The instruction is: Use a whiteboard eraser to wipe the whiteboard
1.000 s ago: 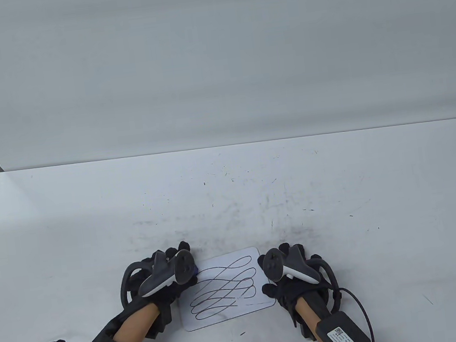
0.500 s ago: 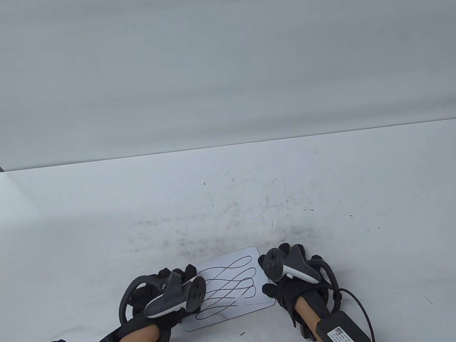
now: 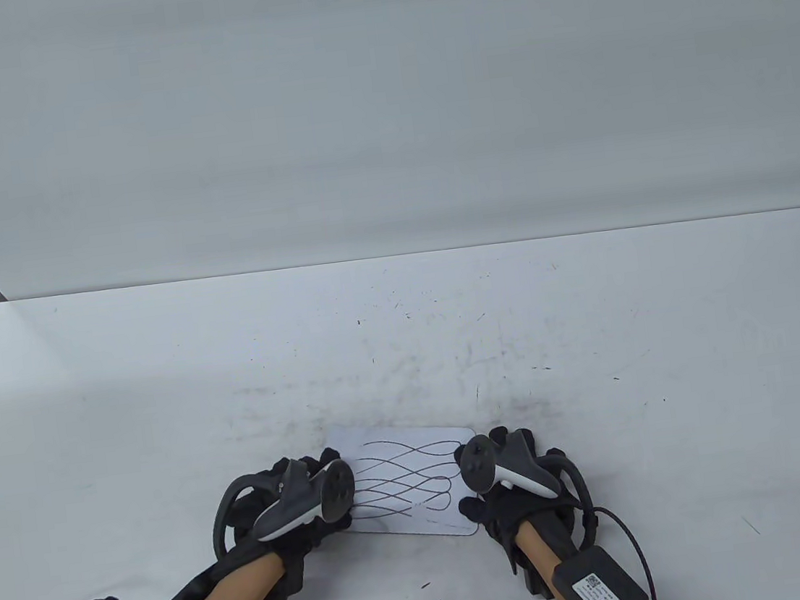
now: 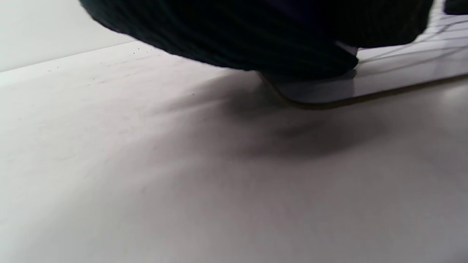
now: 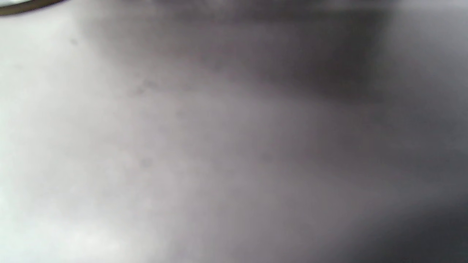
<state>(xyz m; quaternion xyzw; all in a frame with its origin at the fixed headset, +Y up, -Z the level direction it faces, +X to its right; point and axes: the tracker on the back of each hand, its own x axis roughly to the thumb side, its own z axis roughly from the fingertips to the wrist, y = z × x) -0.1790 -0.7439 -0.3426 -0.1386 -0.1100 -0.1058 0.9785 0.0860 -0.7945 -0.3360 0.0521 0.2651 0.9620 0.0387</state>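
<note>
A small whiteboard [image 3: 408,485] with black looping scribbles lies near the table's front edge between my hands. My left hand [image 3: 328,473] presses on its left end. In the left wrist view the gloved fingers [image 4: 256,40] sit on the board's corner [image 4: 329,91], which stands slightly off the table over a shadow. The whiteboard eraser is almost hidden under that hand; only a dark blue patch [image 4: 292,7] shows. My right hand [image 3: 466,483] holds the board's right edge, thumb on top. The right wrist view shows only blurred table and a sliver of board edge [image 5: 22,8].
The white table [image 3: 403,329] is smudged with grey marks behind the board. A white backdrop [image 3: 375,99] stands along the far edge. Cables trail from both wrists, and a black box [image 3: 601,585] sits on my right forearm.
The board has turned clockwise, and its left end has risen and moved farther from me. My left hand dipped toward me, then came back up with it. My right hand has stayed put.
</note>
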